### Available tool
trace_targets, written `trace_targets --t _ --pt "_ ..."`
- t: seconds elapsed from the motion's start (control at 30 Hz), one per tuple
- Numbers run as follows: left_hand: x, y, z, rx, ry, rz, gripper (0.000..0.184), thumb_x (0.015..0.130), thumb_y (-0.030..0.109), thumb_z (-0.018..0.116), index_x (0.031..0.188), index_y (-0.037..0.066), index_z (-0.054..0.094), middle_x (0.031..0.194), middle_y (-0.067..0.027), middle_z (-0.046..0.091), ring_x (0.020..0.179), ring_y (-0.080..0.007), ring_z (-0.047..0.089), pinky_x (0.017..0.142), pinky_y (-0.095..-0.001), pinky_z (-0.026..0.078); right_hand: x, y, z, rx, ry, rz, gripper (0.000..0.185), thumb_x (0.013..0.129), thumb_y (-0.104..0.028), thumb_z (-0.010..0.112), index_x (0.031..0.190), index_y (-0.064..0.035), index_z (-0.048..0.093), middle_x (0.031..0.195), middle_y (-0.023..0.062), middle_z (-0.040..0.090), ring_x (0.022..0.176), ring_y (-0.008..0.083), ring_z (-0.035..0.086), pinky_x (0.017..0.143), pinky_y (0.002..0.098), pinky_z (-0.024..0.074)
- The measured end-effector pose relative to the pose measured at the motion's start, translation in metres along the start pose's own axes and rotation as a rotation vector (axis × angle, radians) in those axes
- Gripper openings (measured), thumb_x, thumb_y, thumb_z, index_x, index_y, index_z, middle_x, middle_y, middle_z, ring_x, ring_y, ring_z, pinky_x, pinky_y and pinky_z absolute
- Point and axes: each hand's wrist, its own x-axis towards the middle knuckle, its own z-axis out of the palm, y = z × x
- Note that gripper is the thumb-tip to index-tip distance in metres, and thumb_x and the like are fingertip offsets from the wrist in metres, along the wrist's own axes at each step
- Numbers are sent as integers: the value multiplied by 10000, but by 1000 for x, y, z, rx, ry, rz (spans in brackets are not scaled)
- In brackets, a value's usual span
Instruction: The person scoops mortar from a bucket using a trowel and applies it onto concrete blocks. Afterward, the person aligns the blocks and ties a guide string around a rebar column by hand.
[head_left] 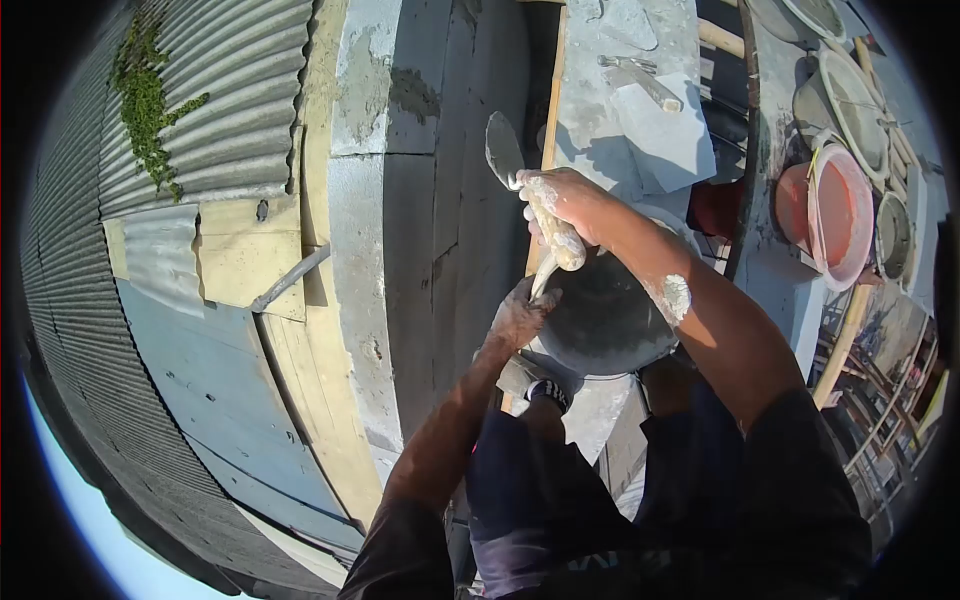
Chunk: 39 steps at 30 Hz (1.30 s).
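Note:
My right hand is closed round the mortar-caked handle of a trowel, whose blade points up and left beside the grey block wall. Lower down, my left hand has its fingers wrapped over the pale, mortar-smeared edge of a dark bucket. The bucket sits on the planking in front of my legs, and my right forearm hides part of it. A patch of mortar sticks to that forearm.
Several tools, including a brush, lie on the grey board ahead. A pink bucket and other tubs stand to the right. Corrugated roofing lies left of the wall. My foot is by the platform edge.

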Motion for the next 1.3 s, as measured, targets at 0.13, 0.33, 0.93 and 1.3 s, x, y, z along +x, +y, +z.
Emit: trace_targets --t 0.13,0.33,0.93,1.3 --pt "-48 56 -2 42 -101 -371 407 903 305 660 1100 -49 615 886 -184 670 806 -256 665 670 -413 516 -140 1 -73 308 195 -55 279 948 -378 608 954 -100 596 676 38 552 523 194 565 473 361 471" --pt "-81 -1 0 -382 48 -403 302 887 142 664 1146 8 586 907 -85 634 783 -209 627 685 -355 564 -300 123 -143 -348 632 -232 255 889 -188 584 1069 -8 564 854 138 605 763 278 630 658 407 551" --pt "-201 167 -191 -588 265 -725 240 960 275 581 1036 50 610 861 -86 651 758 -228 645 686 -386 579 -600 482 66 2 999 470 296 901 -271 531 883 -19 685 805 190 696 780 343 706 660 464 567" --pt "-266 220 -260 -546 -5 -536 178 961 179 554 1084 56 593 983 -83 652 865 -242 642 727 -410 522 -555 483 163 532 1116 290 332 904 -307 543 898 -9 689 787 181 694 764 326 706 658 455 565"
